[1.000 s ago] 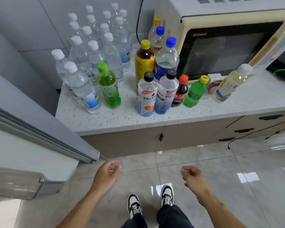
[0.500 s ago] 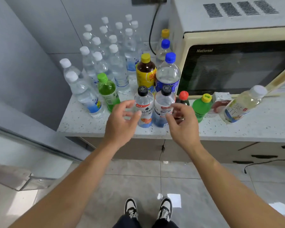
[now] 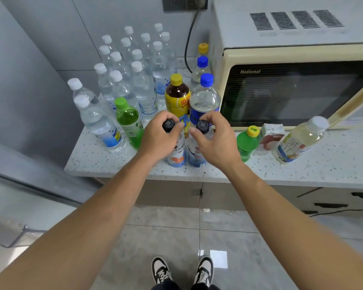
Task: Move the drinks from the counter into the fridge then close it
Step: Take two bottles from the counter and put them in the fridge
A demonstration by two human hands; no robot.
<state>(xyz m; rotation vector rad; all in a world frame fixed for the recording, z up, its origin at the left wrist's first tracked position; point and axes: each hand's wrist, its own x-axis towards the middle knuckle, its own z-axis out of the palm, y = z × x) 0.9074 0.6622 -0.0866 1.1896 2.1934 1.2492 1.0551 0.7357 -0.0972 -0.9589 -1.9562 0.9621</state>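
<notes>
nearest the camera, two black-and-white sneakers (image 3: 182, 271) stand on the glossy tiled floor (image 3: 166, 243), and both bare forearms reach up from there to the front edge of the speckled counter (image 3: 113, 162). the left hand (image 3: 158, 139) has its fingers curled round the neck of a black-capped bottle with an orange label (image 3: 177, 155), and the right hand (image 3: 215, 141) grips the neck of the black-capped bottle with a blue label (image 3: 195, 156) just beside it; both bottles stand upright at the counter's front edge, touching or nearly touching each other. to the left of these two on the counter stands a green bottle with a green cap (image 3: 129, 122) and beyond it a crowd of white-capped water bottles (image 3: 134, 80) reaching to the back wall. right of the gripped pair on the counter are a small green bottle with a yellow cap (image 3: 247, 143), a small carton (image 3: 268, 139) and a pale tea bottle with a white cap (image 3: 298, 141) that looks tilted in this wide view. behind the hands stand a yellow-capped dark tea bottle (image 3: 176, 95) and a blue-capped clear bottle (image 3: 204, 97), with two more capped bottles further back. a cream microwave (image 3: 291, 59) sits at the counter's rear right, and a grey fridge door (image 3: 19, 164) shows to the counter's left.
</notes>
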